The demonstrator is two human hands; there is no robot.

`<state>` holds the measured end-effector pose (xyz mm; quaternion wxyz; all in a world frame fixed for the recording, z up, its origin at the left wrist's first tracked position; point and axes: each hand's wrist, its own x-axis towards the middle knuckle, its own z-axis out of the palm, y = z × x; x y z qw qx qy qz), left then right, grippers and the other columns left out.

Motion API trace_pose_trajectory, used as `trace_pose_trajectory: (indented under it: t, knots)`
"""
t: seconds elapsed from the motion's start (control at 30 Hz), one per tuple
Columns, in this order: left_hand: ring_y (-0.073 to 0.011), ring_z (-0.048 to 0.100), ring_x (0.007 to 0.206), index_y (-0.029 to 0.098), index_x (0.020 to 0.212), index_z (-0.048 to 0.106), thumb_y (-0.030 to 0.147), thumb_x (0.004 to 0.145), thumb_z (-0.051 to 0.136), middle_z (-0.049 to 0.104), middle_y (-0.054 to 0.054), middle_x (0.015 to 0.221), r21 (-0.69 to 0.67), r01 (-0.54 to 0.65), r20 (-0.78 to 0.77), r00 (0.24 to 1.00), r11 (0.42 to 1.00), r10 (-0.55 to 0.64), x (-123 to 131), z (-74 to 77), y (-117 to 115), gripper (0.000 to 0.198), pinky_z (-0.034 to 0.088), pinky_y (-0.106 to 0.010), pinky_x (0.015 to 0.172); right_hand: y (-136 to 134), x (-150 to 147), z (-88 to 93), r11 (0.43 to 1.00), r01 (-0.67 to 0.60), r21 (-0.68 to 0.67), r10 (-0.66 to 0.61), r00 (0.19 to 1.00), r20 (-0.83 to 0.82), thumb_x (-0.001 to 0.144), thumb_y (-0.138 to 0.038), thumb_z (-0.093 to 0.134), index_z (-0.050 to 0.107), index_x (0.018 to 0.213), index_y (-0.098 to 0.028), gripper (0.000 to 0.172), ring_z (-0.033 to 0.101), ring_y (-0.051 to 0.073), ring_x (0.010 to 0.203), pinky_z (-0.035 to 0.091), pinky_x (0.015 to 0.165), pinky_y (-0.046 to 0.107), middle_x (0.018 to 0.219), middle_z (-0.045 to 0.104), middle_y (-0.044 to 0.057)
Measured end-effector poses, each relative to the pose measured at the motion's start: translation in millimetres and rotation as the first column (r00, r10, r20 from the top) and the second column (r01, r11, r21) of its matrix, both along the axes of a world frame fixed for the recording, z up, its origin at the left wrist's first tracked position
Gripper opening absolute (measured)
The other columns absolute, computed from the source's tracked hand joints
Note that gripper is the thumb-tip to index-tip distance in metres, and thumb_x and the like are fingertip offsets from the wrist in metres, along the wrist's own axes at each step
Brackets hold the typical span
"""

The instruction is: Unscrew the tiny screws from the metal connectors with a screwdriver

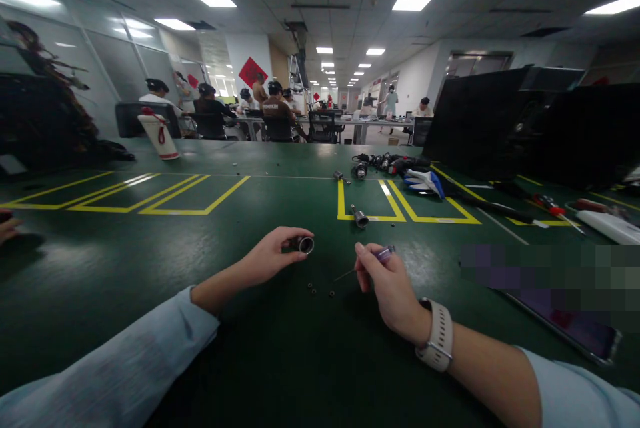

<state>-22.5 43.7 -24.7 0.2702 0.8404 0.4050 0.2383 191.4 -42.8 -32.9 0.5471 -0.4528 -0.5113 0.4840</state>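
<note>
Green table fills the lower frame, its yellow outlines probably marking off spots for parts. Just left of the frame's centre, the left hand pinches a metal cylinder between thumb and fingers, its open end facing the viewer, perhaps to keep the rim uncovered. Right of centre, the right hand curls closed around a screwdriver, its thin shaft slanting down-left near small rings, seemingly grouped for easy reach.
</note>
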Motion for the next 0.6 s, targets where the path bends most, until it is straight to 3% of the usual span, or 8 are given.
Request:
trace_pose_trajectory:
  t: [0.2,0.43,0.6]
  knots:
    - [-0.0215,0.057,0.092,0.022,0.112,0.058,0.031,0.075,0.059,0.061,-0.007,0.100,0.131,-0.066,-0.133,0.988,0.989,0.083,-2,-1.4,-2,0.038,0.048,-0.036,0.078,0,0,-5.2,1.000,-0.017,-0.018,0.017,1.000,0.014,0.083,-0.044,0.051,0.051,0.063,-0.018,0.033,0.037,0.007,0.042,0.030,0.043,0.020,0.046,0.041,-0.007]
    - [-0.0205,0.059,0.084,0.020,0.114,0.057,0.028,0.075,0.055,0.065,-0.005,0.094,0.001,-0.114,-0.170,0.979,0.994,0.112,3,5.3,-8,0.039,0.045,-0.031,0.074,3,-1,-12.0,1.000,-0.021,-0.006,0.021,0.999,0.031,0.083,-0.045,0.050,0.050,0.064,-0.018,0.033,0.038,0.007,0.042,0.030,0.043,0.019,0.046,0.041,-0.008]
    - [-0.0219,0.061,0.081,0.019,0.107,0.061,0.026,0.069,0.060,0.066,-0.005,0.090,-0.102,-0.156,-0.018,0.988,0.982,0.155,7,3.6,-10,0.039,0.046,-0.033,0.073,1,-1,-10.9,0.998,-0.050,-0.024,0.052,0.994,0.092,0.084,-0.044,0.049,0.051,0.065,-0.018,0.033,0.041,0.007,0.042,0.032,0.043,0.019,0.047,0.043,-0.007]
